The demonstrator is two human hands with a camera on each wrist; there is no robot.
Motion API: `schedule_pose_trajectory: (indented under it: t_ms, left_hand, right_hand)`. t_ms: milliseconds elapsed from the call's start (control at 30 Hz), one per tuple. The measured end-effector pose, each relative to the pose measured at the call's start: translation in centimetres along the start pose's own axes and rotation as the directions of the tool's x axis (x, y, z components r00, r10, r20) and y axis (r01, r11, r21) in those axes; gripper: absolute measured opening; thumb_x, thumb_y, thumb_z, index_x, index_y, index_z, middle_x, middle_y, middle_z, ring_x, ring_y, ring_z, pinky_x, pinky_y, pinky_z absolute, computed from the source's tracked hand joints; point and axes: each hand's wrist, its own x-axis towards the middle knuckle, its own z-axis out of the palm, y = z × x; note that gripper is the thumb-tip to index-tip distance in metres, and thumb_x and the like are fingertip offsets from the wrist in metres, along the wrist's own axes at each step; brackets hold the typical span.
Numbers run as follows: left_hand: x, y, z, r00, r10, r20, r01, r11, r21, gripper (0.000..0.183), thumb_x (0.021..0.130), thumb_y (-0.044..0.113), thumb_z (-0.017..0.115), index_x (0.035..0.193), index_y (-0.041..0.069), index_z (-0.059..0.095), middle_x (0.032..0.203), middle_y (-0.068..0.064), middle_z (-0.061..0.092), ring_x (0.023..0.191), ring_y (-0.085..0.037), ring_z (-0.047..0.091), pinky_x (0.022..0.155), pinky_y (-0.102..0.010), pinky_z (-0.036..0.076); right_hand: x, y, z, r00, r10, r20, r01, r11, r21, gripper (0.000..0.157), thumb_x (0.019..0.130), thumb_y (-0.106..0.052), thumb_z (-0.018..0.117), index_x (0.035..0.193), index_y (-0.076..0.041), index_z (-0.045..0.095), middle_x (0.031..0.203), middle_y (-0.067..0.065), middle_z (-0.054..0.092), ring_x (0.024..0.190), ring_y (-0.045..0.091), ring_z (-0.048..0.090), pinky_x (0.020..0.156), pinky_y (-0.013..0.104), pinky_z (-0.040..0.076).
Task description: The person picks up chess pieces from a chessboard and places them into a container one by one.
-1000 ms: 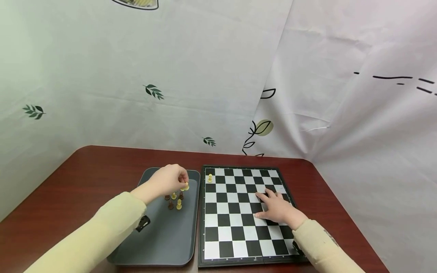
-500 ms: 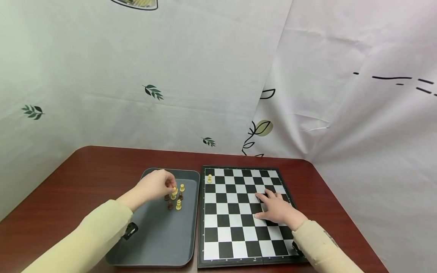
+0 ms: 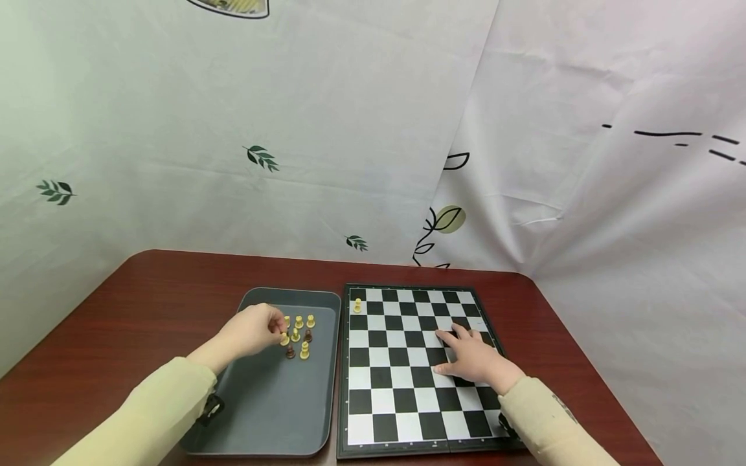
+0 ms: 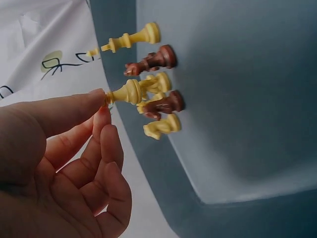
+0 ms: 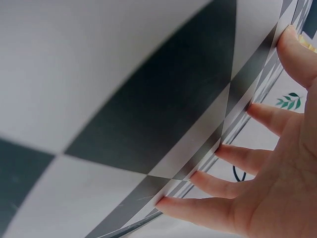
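Observation:
My left hand (image 3: 256,330) is over the far part of the grey tray (image 3: 280,404), pinching a yellow chess piece (image 4: 128,92) by its top between thumb and finger. The head of that piece is hidden by the fingertips, and its base points away from the hand. Close by in the tray stand more chess pieces, among them a tall yellow one (image 4: 131,38), a brown knight (image 4: 166,104) and a yellow knight (image 4: 163,127). On the right side of the chessboard (image 3: 383,400), my right hand (image 3: 474,356) rests with fingers spread and fingertips touching the squares.
A single yellow chess piece (image 3: 357,305) stands in the board's far left corner. Tray and board lie side by side on a dark red wooden table (image 3: 175,291). Behind it hangs a white patterned cloth (image 3: 350,129).
My left hand has moved left and slightly nearer over the tray with the yellow chess piece, uncovering yellow pieces at the back. The right hand has stayed in place.

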Motion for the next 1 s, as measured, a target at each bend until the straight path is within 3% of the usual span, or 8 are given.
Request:
schedule_pose_trajectory:
  t_ms: [367,667,1000]
  left_hand:
    - [-0.2,-0.7,0.8,1.000,-0.009,0.004,0.009,1.000,0.021,0.017,0.079,0.001,0.067,0.069,0.011,0.058,0.063,0.004,0.052,0.057,-0.011,0.043,0.056,-0.029,0.035]
    - [-0.2,-0.9,1.1,0.998,-0.043,0.054,0.042,0.999,0.026,0.019,0.077,0.001,0.070,0.067,0.012,0.057,0.063,0.003,0.052,0.059,-0.013,0.045,0.056,-0.030,0.037]
    - [-0.2,-0.9,1.3,0.997,-0.045,0.067,0.042,0.998,0.040,0.019,0.078,0.003,0.071,0.068,0.012,0.058,0.064,0.003,0.053,0.058,-0.013,0.046,0.056,-0.030,0.037]
  right_hand:
    - [0.0,-0.1,-0.1,1.000,0.000,-0.001,0.001,1.000,0.003,0.073,0.076,-0.043,0.075,0.136,-0.010,0.049,0.143,0.026,0.037,0.126,0.051,0.036,0.088,0.064,0.040]
    - [-0.1,-0.1,-0.1,1.000,0.002,0.000,-0.002,1.000,0.009,0.073,0.076,-0.043,0.075,0.136,-0.010,0.049,0.143,0.026,0.036,0.127,0.051,0.035,0.089,0.064,0.040]
    - [-0.2,0.1,0.0,1.000,0.001,0.000,-0.001,1.000,0.014,0.073,0.076,-0.043,0.075,0.136,-0.010,0.049,0.143,0.025,0.037,0.127,0.051,0.035,0.089,0.065,0.039]
